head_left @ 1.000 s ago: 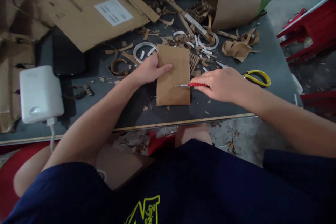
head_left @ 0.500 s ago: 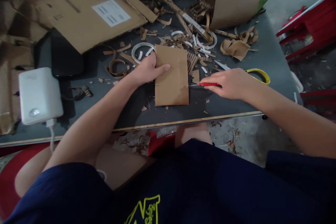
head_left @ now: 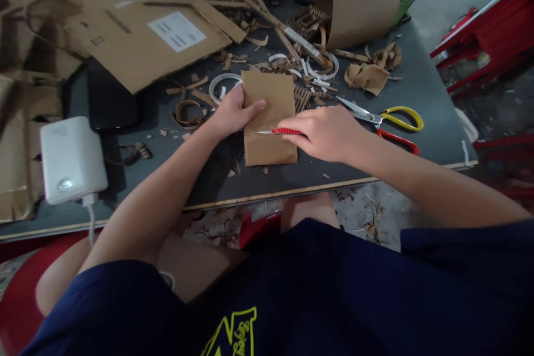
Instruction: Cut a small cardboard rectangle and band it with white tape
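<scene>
A small rectangular piece of cardboard (head_left: 271,150) lies near the table's front edge. My left hand (head_left: 233,113) grips its left side, thumb on top and the other fingers hidden at the edge. My right hand (head_left: 323,130) is closed around a utility knife (head_left: 286,131) with a red handle. The thin blade lies over the lower part of the cardboard, along a faint crosswise line, pointing left. Just right of my right hand, scissors (head_left: 377,118) with one yellow and one red handle rest open on the table.
Cardboard scraps and strips litter the dark table (head_left: 208,178). Behind my left hand is a roll of white tape (head_left: 212,89). A white power bank (head_left: 73,161) with a cable and a black phone (head_left: 110,94) sit left. A cardboard tube (head_left: 362,8) lies at the back right.
My right hand has moved left, bringing the knife blade from beside the cardboard's right edge to over its surface. The scissors now show more fully. My left hand keeps its grip.
</scene>
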Motion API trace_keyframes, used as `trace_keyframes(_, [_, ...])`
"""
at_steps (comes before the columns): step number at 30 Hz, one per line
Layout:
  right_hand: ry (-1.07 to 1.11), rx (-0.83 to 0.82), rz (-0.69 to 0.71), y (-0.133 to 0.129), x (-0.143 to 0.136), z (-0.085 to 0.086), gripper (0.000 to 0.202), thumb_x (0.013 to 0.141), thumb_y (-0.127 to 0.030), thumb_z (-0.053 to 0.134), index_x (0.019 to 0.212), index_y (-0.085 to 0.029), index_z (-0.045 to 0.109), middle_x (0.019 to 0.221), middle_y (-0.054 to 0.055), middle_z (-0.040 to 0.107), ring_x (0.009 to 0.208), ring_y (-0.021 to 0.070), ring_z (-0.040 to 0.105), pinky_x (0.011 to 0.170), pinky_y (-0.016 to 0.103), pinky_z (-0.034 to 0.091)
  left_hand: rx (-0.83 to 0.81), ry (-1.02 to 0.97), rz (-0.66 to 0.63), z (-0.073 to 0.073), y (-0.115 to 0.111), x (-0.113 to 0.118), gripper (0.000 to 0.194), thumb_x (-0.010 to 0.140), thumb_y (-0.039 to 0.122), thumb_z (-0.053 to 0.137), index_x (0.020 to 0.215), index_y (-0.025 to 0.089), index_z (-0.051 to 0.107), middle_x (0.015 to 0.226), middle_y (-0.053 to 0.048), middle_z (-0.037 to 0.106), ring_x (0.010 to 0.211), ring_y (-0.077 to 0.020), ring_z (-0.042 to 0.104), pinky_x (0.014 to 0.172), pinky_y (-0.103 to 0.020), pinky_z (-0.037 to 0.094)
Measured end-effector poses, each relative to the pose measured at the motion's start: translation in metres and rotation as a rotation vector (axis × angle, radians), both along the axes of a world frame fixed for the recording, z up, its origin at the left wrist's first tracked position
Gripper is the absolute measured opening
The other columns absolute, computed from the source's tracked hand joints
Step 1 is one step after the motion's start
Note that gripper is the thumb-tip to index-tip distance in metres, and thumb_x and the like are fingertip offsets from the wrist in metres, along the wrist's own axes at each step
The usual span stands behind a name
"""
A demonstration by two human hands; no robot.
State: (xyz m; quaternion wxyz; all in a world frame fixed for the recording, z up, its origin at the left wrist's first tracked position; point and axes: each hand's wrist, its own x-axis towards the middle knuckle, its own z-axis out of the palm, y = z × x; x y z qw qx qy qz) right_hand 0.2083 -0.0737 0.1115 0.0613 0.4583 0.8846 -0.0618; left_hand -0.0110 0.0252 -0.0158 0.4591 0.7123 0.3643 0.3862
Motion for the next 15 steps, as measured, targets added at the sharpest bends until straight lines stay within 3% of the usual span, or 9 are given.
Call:
trace_keyframes(4, [-0.085,-0.02,0.034,0.007,-0.016,0.002,0.036,0.103,-0.035,0.04,0.124,-0.027,0.068,0.107,0.005,0.076,0.085,0.0205,0.068,0.058,0.029,0.027,0.016,0.011,0.016,0.0,0.0,-0.001,0.07,0.08,0.066,0.071,0.121,0.013,0.054,0.125,-0.018,0.066,0.121,-0.0352,0.062,0.106,-0.054,0.052])
trace_keyframes(11, [-0.164,0.011,0.039,0.009,-0.021,0.001,0.037,0.103,-0.036,0.037,0.122,-0.026,0.066,0.107,0.006,0.075,0.084,0.0219,0.069,0.061,0.03,0.032,0.034,0.055,-0.012,0.005,0.002,-0.001,0.074,0.079,0.073,0.068,0.12,0.012,0.055,0.123,-0.018,0.067,0.116,-0.0345,0.065,0.102,-0.051,0.055])
trace_keyframes(15, [-0.183,0.017,0.055,0.009,-0.023,-0.001,0.036,0.103,-0.036,0.037,0.122,-0.025,0.066,0.107,0.007,0.075,0.084,0.0213,0.069,0.063,0.03,0.033,0.026,0.072,0.01,-0.001,0.003,-0.001,0.072,0.079,0.071,0.069,0.118,0.012,0.058,0.114,-0.016,0.069,0.108,-0.0343,0.068,0.099,-0.054,0.056])
